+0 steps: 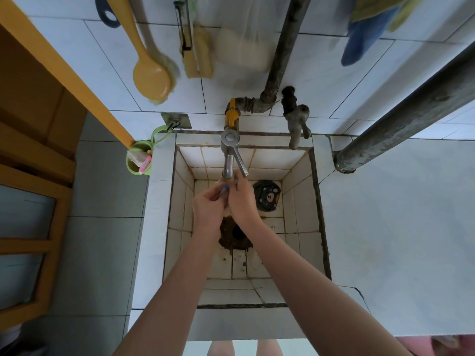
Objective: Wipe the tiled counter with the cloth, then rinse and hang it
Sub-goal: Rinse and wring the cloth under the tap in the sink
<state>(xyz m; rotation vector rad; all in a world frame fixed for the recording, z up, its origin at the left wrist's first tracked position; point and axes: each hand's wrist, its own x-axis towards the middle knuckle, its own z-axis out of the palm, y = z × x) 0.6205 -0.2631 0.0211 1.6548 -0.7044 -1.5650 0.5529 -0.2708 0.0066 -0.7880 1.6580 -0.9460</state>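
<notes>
Forearms reach in from the near edge and meet over the tiled sink (pixel 303 201). Left hand (pixel 209 208) and right hand (pixel 243 201) are pressed together directly under the steel tap (pixel 228 165). Cloth: only a small bluish scrap (pixel 224 188) shows between the hands; it may be the cloth, cannot confirm. Fingers of both hands are curled shut around whatever lies between them; exact grip not resolvable. Water flow not visible.

Judgement: rinse step in hand; counter (pixel 398 227) at right looks bare, so wiping is probably finished.

Next move calls for wringing, shutting the tap lever (pixel 240 163), then lifting to a hanging spot, perhaps beside the blue cloth on the far wall (pixel 365 39).
</notes>
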